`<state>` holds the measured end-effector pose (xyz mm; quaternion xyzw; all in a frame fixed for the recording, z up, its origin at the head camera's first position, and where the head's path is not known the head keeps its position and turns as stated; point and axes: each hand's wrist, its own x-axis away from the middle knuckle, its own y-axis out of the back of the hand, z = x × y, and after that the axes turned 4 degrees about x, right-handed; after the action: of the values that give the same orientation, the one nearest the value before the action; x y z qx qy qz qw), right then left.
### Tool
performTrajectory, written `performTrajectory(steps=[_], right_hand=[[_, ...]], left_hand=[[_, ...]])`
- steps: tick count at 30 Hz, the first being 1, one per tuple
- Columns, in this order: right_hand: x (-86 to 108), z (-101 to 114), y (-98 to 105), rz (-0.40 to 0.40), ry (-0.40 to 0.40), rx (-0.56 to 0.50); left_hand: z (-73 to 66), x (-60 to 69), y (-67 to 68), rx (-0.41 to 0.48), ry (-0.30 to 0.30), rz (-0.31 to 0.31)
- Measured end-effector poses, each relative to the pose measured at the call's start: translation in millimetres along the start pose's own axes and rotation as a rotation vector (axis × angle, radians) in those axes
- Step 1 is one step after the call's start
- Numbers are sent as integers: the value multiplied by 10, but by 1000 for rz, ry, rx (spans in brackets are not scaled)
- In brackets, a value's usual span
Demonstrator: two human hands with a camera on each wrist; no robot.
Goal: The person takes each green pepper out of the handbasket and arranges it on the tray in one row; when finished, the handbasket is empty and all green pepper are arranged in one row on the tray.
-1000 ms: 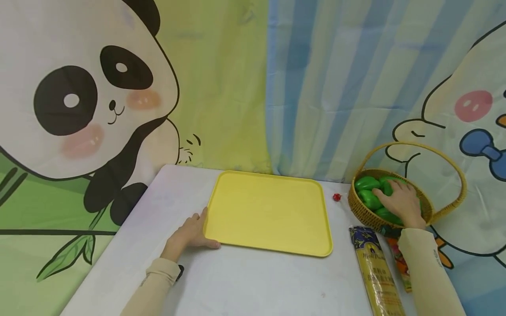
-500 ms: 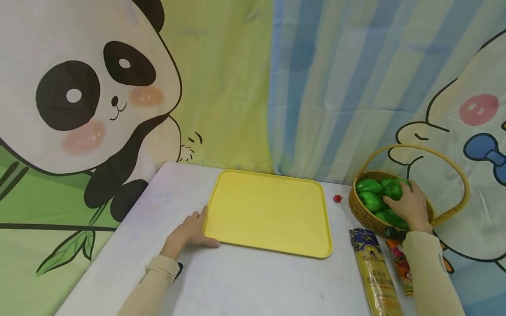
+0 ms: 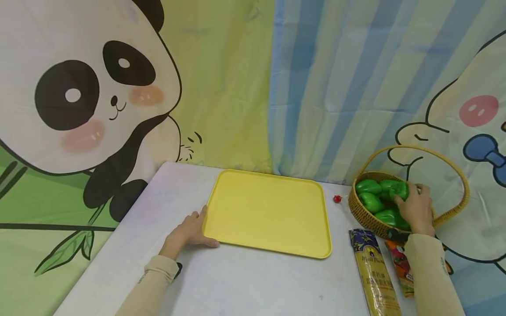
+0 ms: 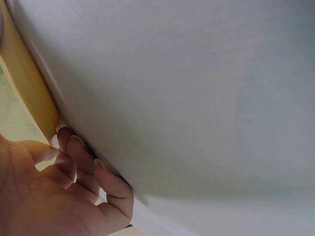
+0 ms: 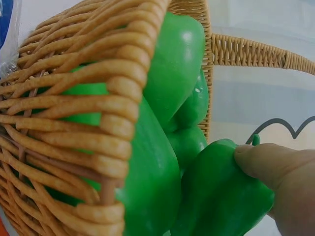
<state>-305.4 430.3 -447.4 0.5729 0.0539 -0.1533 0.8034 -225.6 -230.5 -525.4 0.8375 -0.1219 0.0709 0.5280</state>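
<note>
At the table's right, my right hand (image 3: 420, 210) reaches into a wicker basket (image 3: 360, 216) and grips a green bell pepper (image 3: 399, 190). The right wrist view has the thumb (image 5: 258, 157) pressing that pepper (image 5: 221, 191) beside its stem; the other fingers are mostly hidden behind it. Several more green peppers (image 3: 371, 202) lie in the basket. My left hand (image 3: 192, 230) rests at the near left corner of a yellow tray (image 3: 269, 215), thumb along the front edge. Seen from the left wrist, its fingers (image 4: 115, 187) bend loosely against the white tabletop beside the tray rim (image 4: 29, 78).
A long yellow and blue packet (image 3: 377, 276) lies in front of the basket, with a red-orange packet (image 3: 403, 267) beside it under the right forearm. Between tray and basket sits a small red object (image 3: 337, 199). The basket's handle (image 3: 460, 175) arches up. A printed curtain (image 3: 221, 87) hangs behind.
My right hand has shifted slightly right within the basket, and the gripped pepper has turned and shows more clearly. My left hand stays at the tray corner.
</note>
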Motion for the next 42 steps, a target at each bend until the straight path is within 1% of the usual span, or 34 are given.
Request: performTrajectory(steps=[4,11,15,18,24,29,31,34,37,42], right_hand=[[23,-15,17,-3,-13,15],[-14,23,-11,-48,-6,-30],[9,34,-2,-58,-36,-54],[46,50,21,-84,-58,-84],[105,127,97,-119,-102,-147],[150,234,154,-161,-104,-177],[181,292,168,-207,-80,-189],[230,390,171,-301,-10,-204],[268,474,147,-417,89,-217],[306,602,113,-539,246,-257]], left_hand=[[2,-13,-3,-6,1,1],[45,10,43,0,7,-6],[47,23,65,9,5,-3],[45,15,60,12,-3,-1],[31,8,30,23,-9,8],[20,7,14,20,-4,19],[15,6,13,20,-1,24],[5,8,17,17,-7,26],[-6,8,18,16,-7,25],[-18,1,15,18,-5,20]])
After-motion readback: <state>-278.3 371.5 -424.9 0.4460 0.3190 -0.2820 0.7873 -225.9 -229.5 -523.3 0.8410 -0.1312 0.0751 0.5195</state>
